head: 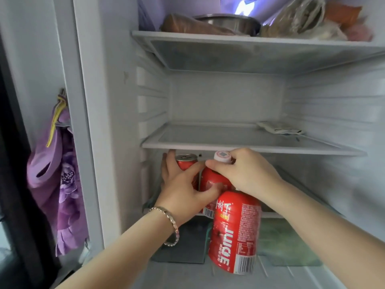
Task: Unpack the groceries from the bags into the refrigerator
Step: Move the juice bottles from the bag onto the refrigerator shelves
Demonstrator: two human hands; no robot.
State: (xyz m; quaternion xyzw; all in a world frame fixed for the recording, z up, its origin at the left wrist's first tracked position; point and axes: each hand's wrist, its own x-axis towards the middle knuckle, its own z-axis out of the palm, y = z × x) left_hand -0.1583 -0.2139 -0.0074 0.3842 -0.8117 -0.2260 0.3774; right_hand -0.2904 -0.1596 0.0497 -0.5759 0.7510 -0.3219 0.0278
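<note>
The refrigerator (116, 122) stands open in front of me. Under the middle shelf (208, 145) a red soda can (186, 163) stands at the left, beside a red juice bottle (210, 180) with a pink cap. My left hand (181, 188) wraps around the can, and its thumb presses on that bottle. My right hand (248, 174) grips the bottle's neck just below the cap. A second red juice bottle (235, 232) hangs in front, under my right wrist; what holds it is hidden.
The top shelf (229, 41) carries a steel bowl (231, 22) and several bagged foods. A flat packet (278, 127) lies at the right of the middle shelf. Green produce (287, 243) shows in the drawer below. A purple floral bag (60, 180) hangs left of the fridge.
</note>
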